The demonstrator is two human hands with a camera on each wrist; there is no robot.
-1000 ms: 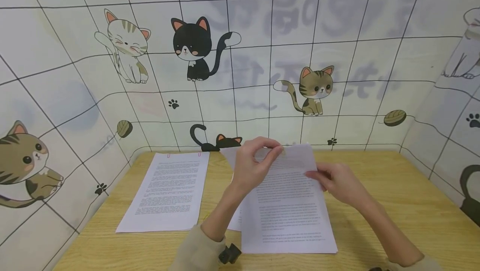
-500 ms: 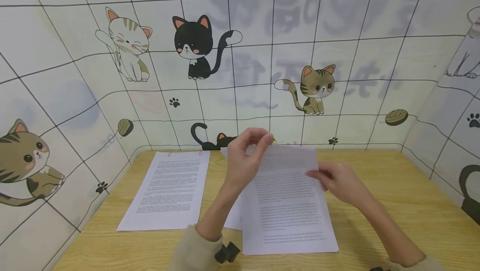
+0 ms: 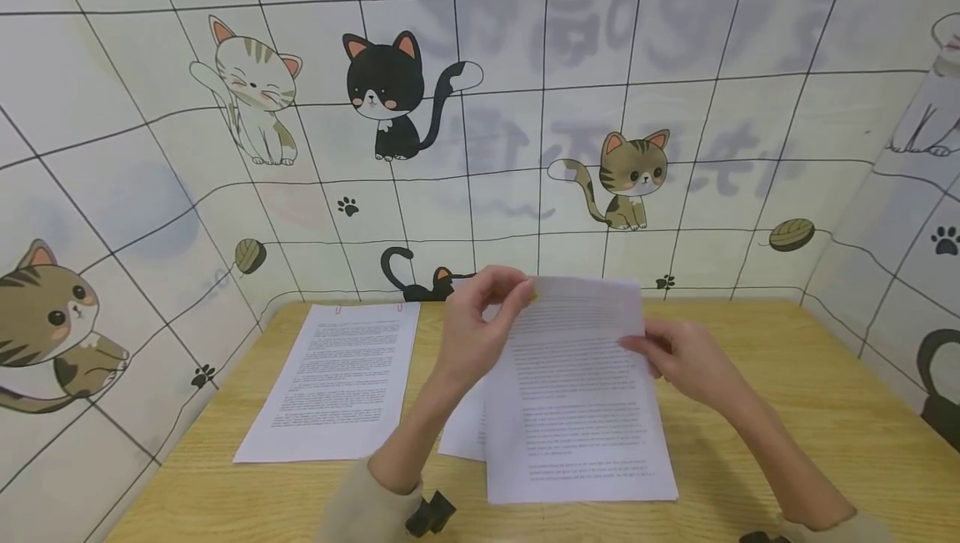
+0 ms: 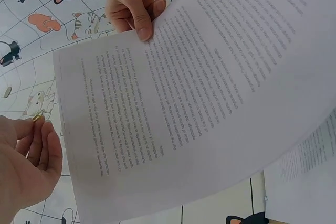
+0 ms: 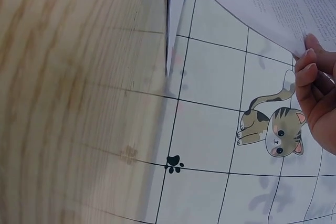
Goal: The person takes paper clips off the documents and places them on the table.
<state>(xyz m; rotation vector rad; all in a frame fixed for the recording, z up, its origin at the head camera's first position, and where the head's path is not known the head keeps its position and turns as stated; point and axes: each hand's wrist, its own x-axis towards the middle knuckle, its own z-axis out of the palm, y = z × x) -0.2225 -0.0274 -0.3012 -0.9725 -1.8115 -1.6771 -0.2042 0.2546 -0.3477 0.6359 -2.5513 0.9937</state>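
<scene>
Left hand (image 3: 470, 339) farther left now, small gold object (image 4: 37, 118) in its pinch

Closed in behind and on both sides of the wood-grain table (image 3: 832, 409) by white, black-gridded walls (image 3: 720, 251) (dotted with cartoon cats (image 3: 633, 172)); softly lit.

- The left hand (image 3: 471, 339) is raised, thumb and forefinger tips pinched together, its other fingers curled alongside.
- The left forearm (image 3: 415, 443) slants up and inward from a beige sleeve (image 3: 365, 503).
- The right hand (image 3: 686, 364) pinches between thumb and bent fingers, slightly lower than the left.
- The right forearm (image 3: 783, 455) reaches inward from the lower right, its sleeve barely showing.
</scene>
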